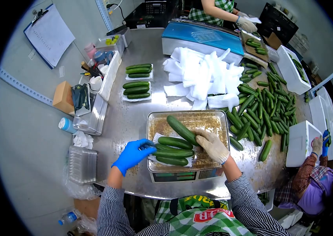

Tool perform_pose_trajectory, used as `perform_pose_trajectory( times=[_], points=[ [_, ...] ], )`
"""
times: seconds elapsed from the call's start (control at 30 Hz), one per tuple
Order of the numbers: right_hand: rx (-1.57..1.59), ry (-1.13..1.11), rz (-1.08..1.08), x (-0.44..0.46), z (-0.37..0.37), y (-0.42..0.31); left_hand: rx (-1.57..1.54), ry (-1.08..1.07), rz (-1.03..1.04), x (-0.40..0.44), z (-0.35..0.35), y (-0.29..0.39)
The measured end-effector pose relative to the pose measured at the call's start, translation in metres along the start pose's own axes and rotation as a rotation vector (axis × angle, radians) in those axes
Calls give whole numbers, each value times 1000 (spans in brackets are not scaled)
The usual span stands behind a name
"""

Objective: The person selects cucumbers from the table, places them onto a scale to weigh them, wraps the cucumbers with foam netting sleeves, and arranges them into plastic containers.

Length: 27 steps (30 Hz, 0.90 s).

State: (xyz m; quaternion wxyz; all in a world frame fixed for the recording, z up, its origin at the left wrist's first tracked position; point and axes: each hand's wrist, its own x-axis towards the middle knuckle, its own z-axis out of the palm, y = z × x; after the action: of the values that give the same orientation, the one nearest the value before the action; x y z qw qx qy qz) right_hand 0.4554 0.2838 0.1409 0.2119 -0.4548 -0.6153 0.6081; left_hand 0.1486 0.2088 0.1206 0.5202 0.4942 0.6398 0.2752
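My left hand (134, 154), in a blue glove, has its fingers apart at the left ends of several cucumbers (170, 152) lying on a white net sleeve (190, 160). These rest on the metal tray of a scale (209, 118). In a pale knit glove, my right hand (210, 144) grips the lower right end of another cucumber (181, 129), which slants above the tray's middle. Two packs of cucumbers, a rear one (139, 70) and a nearer one (137, 90), lie on white sleeves behind the scale, to the left.
White sleeves (204, 74) are heaped behind the scale, with a large cucumber pile (269, 110) to the right. Supply bins (111, 74) stand at the left. One co-worker (215, 10) is at the back, another (312, 185) at the right beside a white box (302, 145).
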Motion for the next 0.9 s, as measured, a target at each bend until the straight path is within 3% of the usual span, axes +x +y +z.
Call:
perform_pose_trajectory(
  times=[0.07,0.13,0.3,0.5,0.6,0.8,0.9],
  points=[
    [11,-19,-40,1,2,2,149,45,85,-10,11,5],
    [-41,-29,-166,3,5,7,125,69,90,-10,13,2],
    [-361,-36,-161,4,11,-13,48,110,197,-13,15,-7],
    [-394,0,-178,3,14,-4,-20,115,238,-17,18,-6],
    [-118,54,-58,5,22,8,-22,125,254,-18,20,-7],
    [-634,133,-92,7,27,5,-52,131,222,-20,23,-9],
    [-677,148,-43,2,24,-3,-65,128,188,-21,24,-14]
  ],
)
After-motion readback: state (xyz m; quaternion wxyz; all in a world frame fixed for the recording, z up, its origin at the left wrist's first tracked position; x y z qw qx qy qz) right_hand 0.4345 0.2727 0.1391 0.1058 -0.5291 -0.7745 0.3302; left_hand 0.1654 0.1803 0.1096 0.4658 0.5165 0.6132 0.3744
